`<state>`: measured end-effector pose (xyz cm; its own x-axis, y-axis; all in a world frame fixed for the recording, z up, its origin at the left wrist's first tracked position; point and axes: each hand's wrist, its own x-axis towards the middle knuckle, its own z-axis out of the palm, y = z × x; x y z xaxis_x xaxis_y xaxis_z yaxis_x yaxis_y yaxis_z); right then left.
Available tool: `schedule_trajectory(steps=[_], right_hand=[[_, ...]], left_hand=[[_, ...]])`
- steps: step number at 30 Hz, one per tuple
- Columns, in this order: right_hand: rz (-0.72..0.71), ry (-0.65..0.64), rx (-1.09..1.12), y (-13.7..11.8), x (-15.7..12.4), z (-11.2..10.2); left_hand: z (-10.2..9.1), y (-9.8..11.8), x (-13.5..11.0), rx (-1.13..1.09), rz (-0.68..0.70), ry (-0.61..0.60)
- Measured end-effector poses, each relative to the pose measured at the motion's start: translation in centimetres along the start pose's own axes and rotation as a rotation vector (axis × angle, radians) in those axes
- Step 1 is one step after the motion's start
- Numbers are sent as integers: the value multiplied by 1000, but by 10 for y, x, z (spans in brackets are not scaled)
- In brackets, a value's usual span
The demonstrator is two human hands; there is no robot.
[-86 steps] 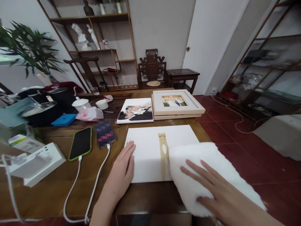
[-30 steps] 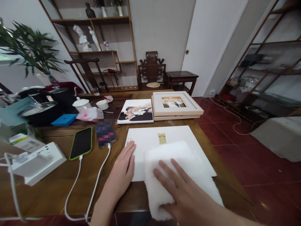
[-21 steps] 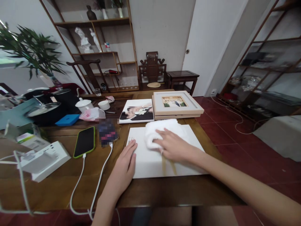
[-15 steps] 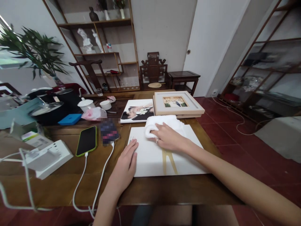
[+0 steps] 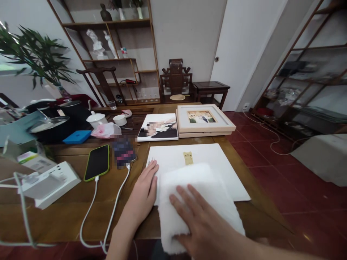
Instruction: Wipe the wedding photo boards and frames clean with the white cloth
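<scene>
A white board (image 5: 225, 177) lies flat on the wooden table, a tan piece (image 5: 188, 157) with small dark marks showing near its middle. My left hand (image 5: 146, 184) rests on the board's left edge, fingers stretched out, holding nothing. Over the front part of the board and past its near edge spreads a fluffy white towel (image 5: 200, 184). My right hand (image 5: 195, 216) is on this towel, its fingers laid across the top and the thumb at the left edge. The towel covers the lower part of the tan piece.
Beyond the board lie a photo panel (image 5: 158, 135) and a wooden picture frame (image 5: 219, 130) on a stack. To the left are a phone (image 5: 97, 163) on a cable, a white power strip (image 5: 58, 184), a blue box (image 5: 77, 137), a teapot (image 5: 96, 119) and pots.
My right hand has drawn the towel toward me, from the board's far part to its near edge. The towel, bunched before, is now spread out. My left hand stays on the board.
</scene>
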<state>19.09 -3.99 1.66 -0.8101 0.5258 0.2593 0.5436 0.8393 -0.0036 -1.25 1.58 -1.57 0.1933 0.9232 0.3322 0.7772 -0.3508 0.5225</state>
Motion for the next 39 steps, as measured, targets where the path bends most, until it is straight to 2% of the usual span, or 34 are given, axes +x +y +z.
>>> schedule_trajectory(steps=[3,6,9,12,14,17,21,25,28,30,33,39], right_hand=[[7,-68,99,23,16,-7],[93,-133,66,57,44,-8],[141,-125,0,86,74,-3],[178,-104,-28,101,95,4],[190,-99,-44,101,101,7],[166,-105,-62,90,95,9],[62,-123,-48,57,65,4],[-52,-149,66,23,29,-10],[-77,-217,152,12,11,-19],[-56,-230,197,17,6,-20],[34,-179,203,39,12,-15],[270,-109,-22,86,63,3]], left_hand=[[0,-1,0,-5,4,0],[0,0,-1,-13,1,5],[1,0,-1,-21,-9,4],[1,1,-1,-24,-9,10],[1,0,-1,-27,-3,18],[1,0,-2,-35,-4,24],[-1,0,-2,-45,-24,3],[-2,1,-1,-49,-39,-32],[-3,2,-1,-40,-43,-42],[-3,2,-1,-39,-36,-42],[-1,1,-1,-44,-20,-28],[-1,2,-2,-66,-34,-36]])
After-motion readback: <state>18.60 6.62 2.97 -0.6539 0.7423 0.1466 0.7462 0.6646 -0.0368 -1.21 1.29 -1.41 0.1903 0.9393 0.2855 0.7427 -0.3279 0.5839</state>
